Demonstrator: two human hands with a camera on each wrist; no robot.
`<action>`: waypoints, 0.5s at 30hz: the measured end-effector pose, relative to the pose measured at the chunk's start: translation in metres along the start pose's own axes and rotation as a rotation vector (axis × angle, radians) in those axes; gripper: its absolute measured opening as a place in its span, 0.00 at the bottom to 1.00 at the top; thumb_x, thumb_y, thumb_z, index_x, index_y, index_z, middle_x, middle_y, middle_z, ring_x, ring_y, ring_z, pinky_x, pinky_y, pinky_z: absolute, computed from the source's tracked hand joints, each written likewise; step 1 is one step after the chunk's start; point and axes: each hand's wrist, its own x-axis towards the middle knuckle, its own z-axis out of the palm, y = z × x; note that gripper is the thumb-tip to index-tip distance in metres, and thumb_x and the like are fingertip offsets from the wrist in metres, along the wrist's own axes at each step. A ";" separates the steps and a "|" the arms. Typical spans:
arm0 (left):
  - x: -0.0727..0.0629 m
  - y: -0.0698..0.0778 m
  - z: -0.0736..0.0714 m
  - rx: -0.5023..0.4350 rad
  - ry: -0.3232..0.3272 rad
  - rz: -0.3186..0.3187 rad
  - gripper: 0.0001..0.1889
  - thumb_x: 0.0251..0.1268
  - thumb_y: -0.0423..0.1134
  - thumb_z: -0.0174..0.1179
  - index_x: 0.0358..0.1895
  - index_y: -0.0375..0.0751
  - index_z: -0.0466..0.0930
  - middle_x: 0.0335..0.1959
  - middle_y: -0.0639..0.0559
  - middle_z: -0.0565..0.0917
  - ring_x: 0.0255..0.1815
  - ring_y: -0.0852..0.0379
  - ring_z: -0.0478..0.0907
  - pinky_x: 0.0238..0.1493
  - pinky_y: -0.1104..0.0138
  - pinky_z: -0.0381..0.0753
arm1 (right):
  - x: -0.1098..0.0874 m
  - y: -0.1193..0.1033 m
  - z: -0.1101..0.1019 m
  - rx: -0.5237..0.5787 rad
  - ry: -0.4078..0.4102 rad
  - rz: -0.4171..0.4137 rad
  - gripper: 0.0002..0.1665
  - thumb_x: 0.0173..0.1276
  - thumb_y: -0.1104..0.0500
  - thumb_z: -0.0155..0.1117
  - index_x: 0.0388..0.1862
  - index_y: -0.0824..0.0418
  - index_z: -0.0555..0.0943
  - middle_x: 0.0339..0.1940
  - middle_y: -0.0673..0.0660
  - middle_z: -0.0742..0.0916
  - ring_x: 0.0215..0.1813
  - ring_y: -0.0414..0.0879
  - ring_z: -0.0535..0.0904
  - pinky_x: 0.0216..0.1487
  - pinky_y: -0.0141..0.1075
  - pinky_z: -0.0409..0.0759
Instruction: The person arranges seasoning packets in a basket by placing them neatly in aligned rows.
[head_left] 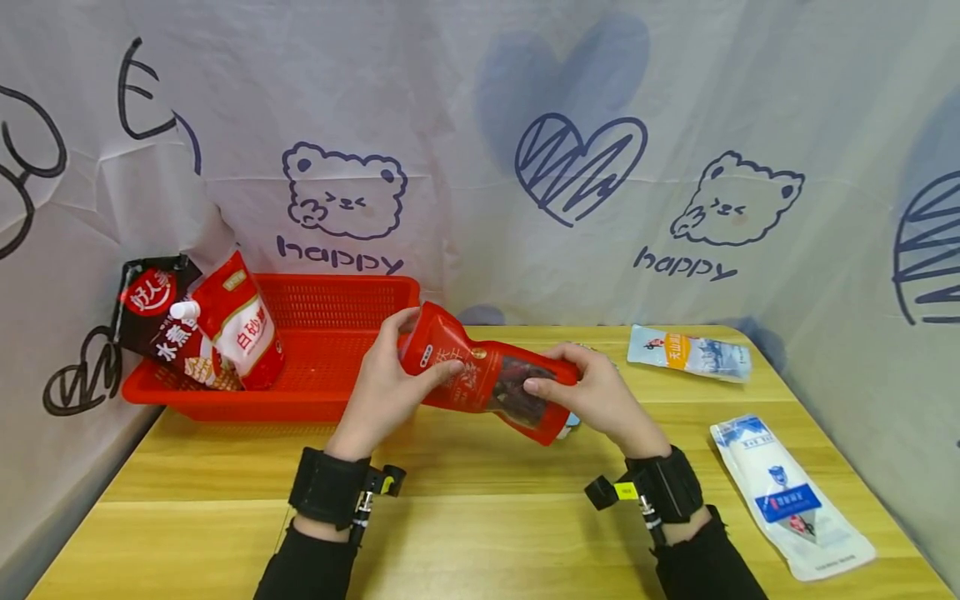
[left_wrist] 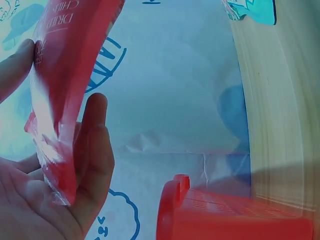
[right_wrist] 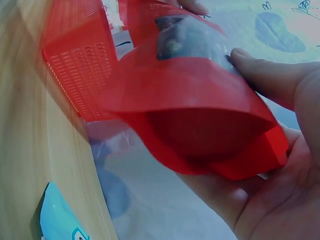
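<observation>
Both hands hold a red pouch of dried chilies (head_left: 476, 375) up in front of the body, over the table. My left hand (head_left: 382, 383) grips its upper left end, thumb across the printed front. At the lower right end, my right hand (head_left: 603, 396) pinches the pouch, its thumb beside the see-through window with dark contents. In the left wrist view the pouch (left_wrist: 65, 85) shows pale lettering and a shiny, crinkled end. The right wrist view faces the broad red base of the pouch (right_wrist: 190, 110). Behind the pouch, a small bluish package (head_left: 572, 422) is mostly hidden.
A red plastic basket (head_left: 322, 354) stands at the back left, with a black-and-red bag (head_left: 157, 321) and a capped red-and-white pouch (head_left: 247, 333) leaning in it. On the wooden table's right lie a light blue pouch (head_left: 690, 354) and a white pouch (head_left: 791, 504). A printed cloth hangs behind.
</observation>
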 end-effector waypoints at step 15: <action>-0.001 0.001 -0.007 0.021 0.003 -0.023 0.29 0.62 0.47 0.76 0.64 0.42 0.76 0.50 0.44 0.85 0.45 0.46 0.83 0.42 0.55 0.89 | 0.003 0.002 0.008 0.068 -0.079 0.019 0.21 0.71 0.55 0.74 0.54 0.66 0.79 0.49 0.65 0.86 0.42 0.52 0.88 0.43 0.44 0.89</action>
